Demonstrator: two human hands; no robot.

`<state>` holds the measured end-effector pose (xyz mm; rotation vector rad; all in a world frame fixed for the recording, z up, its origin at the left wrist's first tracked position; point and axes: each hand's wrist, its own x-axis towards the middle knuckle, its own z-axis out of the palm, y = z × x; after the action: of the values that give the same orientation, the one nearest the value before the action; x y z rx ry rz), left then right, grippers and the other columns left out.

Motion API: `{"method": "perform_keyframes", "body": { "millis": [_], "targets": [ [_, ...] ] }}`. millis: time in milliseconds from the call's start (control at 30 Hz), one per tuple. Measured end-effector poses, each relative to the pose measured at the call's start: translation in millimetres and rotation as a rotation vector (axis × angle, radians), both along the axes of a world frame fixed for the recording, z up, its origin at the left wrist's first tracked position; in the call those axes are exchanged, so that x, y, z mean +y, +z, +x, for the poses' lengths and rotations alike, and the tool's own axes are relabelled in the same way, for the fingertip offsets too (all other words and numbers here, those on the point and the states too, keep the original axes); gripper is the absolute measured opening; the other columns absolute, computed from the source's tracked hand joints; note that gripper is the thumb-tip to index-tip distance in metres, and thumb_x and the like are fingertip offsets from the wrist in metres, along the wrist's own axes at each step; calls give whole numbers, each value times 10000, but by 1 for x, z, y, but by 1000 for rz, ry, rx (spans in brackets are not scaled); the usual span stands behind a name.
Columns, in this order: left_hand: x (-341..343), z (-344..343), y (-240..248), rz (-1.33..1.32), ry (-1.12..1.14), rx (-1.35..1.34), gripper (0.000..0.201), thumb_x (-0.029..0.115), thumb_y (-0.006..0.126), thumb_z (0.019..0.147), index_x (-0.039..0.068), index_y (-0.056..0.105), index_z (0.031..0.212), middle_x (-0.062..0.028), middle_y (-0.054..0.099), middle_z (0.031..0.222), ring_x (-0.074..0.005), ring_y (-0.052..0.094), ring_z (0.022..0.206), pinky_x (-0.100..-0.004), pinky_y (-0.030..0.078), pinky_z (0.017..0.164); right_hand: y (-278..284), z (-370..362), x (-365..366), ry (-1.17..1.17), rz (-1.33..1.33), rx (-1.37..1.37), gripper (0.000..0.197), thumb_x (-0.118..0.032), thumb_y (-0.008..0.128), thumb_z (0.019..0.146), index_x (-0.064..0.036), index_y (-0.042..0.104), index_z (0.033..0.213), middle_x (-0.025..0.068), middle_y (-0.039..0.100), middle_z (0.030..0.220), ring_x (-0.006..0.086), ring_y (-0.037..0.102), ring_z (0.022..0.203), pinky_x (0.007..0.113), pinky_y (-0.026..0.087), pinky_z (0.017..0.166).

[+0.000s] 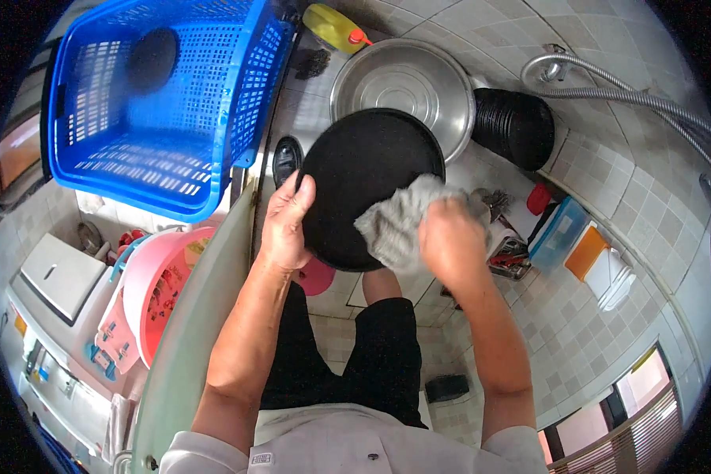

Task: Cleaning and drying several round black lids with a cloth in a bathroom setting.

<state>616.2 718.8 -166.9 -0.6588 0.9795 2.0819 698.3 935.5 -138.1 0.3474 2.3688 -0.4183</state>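
My left hand point(287, 221) grips the left edge of a round black plate point(355, 170), thumb on its face and the other fingers behind. The plate is tilted up in front of me, over the near rim of a wide metal basin point(395, 75). In my right hand point(453, 241) is a bunched grey cloth point(403, 221), pressed against the plate's lower right part. Beyond my right hand, a stack of similar black plates point(517, 130) lies on its side by the wall. Another dark round plate point(152, 62) rests inside the blue plastic basket point(201, 201).
A yellow bottle point(329, 28) with a red cap lies beside the basin. At the right are a metal shower hose point(632, 93), a blue plastic container point(559, 233) and a tray of utensils point(511, 257). A frosted glass panel point(189, 347) borders my left side, with a pink tub point(138, 296) behind it.
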Motion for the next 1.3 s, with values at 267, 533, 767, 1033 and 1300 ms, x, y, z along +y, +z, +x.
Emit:
{"method": "perform_keyframes", "body": {
  "millis": [267, 533, 767, 1033, 1300],
  "targets": [
    [-2, -22, -10, 28, 229, -76, 481, 355, 565, 956, 7, 544, 1286, -147, 610, 1246, -269, 603, 1110, -404, 466, 981, 29, 2, -31, -321, -1135, 41, 233, -149, 654, 819, 23, 588, 963, 216, 626, 912, 350, 626, 851, 436, 484, 766],
    [-53, -81, -2, 188, 640, -53, 537, 449, 577, 919, 56, 564, 1286, -148, 565, 1327, -353, 530, 1194, -527, 375, 1052, 51, 25, -15, -552, -985, -379, 373, -111, 656, 835, 12, 603, 1184, 55, 669, 1071, 132, 597, 959, 306, 472, 881],
    [-116, -163, -38, 88, 955, -36, 485, 385, 482, 982, 61, 497, 1343, -132, 488, 1411, -343, 508, 1241, -542, 373, 1062, 38, 23, -43, -795, -912, -420, 368, -92, 650, 834, 9, 604, 1185, 33, 658, 1065, 132, 590, 957, 311, 469, 878],
    [-192, -238, -164, -11, 1171, -91, 345, 156, 476, 1002, 2, 451, 1309, -164, 521, 1315, -322, 550, 1173, -474, 482, 1004, 9, 21, -69, -920, -786, -578, 372, -111, 651, 845, 19, 584, 1187, 81, 665, 1080, 184, 613, 948, 332, 481, 856],
    [-234, -288, -262, 9, 1293, -140, 327, 166, 451, 1011, -9, 453, 1287, -188, 537, 1287, -342, 573, 1140, -495, 511, 972, 10, -16, -85, -1017, -583, -704, 399, -12, 611, 827, 21, 578, 1223, 74, 667, 1114, 179, 629, 993, 335, 489, 886]
  ]
}}
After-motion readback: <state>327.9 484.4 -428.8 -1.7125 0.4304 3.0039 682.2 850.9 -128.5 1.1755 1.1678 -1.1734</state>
